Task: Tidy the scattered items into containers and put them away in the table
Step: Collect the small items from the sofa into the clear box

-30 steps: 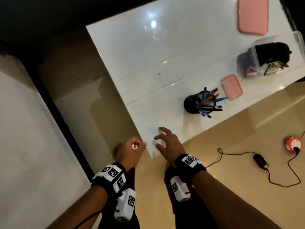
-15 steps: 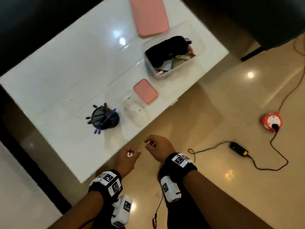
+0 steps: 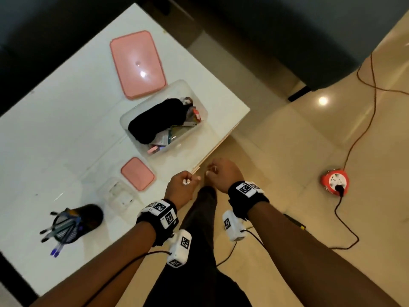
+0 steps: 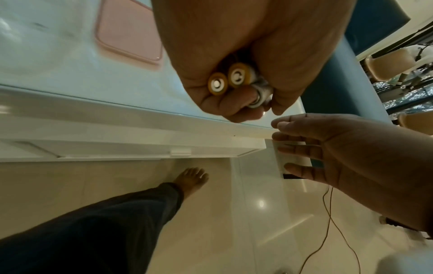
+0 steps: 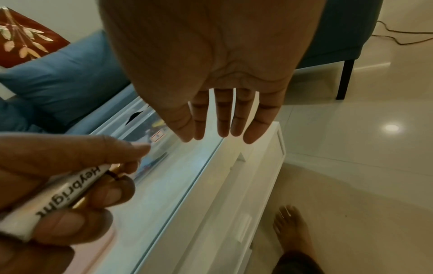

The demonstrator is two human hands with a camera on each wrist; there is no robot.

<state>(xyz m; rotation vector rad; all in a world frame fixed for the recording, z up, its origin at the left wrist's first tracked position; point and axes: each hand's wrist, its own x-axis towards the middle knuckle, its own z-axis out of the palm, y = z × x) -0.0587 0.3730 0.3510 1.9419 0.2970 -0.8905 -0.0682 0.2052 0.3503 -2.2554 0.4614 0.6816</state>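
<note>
**Batteries carried along to the small clear container**

A second ago our hands worked at the table (image 3: 55, 129) corner well left of the small clear container (image 3: 119, 193), beyond the pen cup (image 3: 73, 224). Now both hover just right of the container, off the table edge.

The left hand (image 3: 182, 188) is curled tight round several batteries (image 4: 230, 78), ends showing. The right hand (image 3: 223, 173), further right, has straight, slightly spread fingers, and we see nothing in them. We judge that gathering is done and dropping the batteries into the container comes next.

The container stands open. Its small pink lid (image 3: 137, 173) lies just beyond it, clear of the mouth. Further beyond sit the large clear box (image 3: 172, 89), already filled, and the large pink lid (image 3: 137, 65). Nothing blocks the drop.
</note>
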